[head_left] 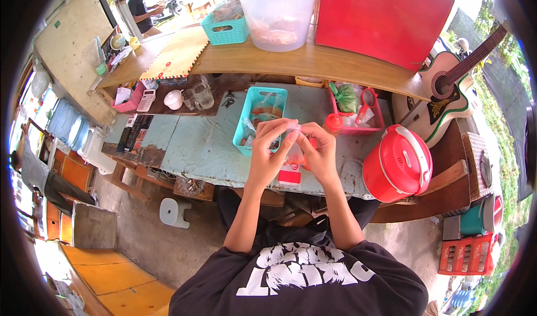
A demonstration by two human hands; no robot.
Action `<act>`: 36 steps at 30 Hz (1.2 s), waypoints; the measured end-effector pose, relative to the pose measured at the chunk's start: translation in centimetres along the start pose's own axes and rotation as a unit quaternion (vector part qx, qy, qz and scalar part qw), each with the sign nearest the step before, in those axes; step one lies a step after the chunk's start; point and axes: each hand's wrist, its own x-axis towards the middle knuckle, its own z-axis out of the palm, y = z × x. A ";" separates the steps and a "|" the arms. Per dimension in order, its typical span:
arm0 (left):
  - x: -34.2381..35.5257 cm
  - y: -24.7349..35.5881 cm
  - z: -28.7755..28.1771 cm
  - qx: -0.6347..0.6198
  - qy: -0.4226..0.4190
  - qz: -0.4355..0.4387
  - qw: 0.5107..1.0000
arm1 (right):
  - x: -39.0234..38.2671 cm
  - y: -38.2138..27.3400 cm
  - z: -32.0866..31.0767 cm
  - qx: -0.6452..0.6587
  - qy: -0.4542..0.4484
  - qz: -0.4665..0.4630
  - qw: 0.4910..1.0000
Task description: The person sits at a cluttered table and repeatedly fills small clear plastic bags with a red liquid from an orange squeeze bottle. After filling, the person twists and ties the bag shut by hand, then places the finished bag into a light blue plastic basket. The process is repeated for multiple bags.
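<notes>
The long worktable [207, 142] has a worn blue-green top. On its right end sits a big round red pot [398, 162] with its lid on. A teal basket [260, 120] stands in the middle, with little bags inside.

Both hands are up together just in front of that basket. The left hand [270, 148] and the right hand [318, 154] are each pinched nearly closed on the top of 1 small clear plastic bag [292, 158]. The bag hangs between the 2 hands, above the near edge of the table. Something orange and red shows in it.

The bag looks thin and slippery, so it may slide out of the fingers. It hangs over the table edge, so it may fall to the ground. If the hands pull too hard, the thin plastic may rip and spill.
</notes>
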 end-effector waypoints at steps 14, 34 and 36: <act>0.1 -1.2 -1.1 -0.150 -0.043 -0.114 0.981 | 0.7 -1.1 -0.6 0.021 -0.143 -0.011 0.989; 1.2 -0.9 -1.4 -0.162 -0.184 -0.146 0.958 | 0.0 0.0 0.0 0.050 -0.140 0.028 0.988; 0.5 -1.7 -0.4 -0.230 -0.122 -0.181 0.948 | 0.1 0.0 0.2 -0.028 -0.140 -0.017 0.990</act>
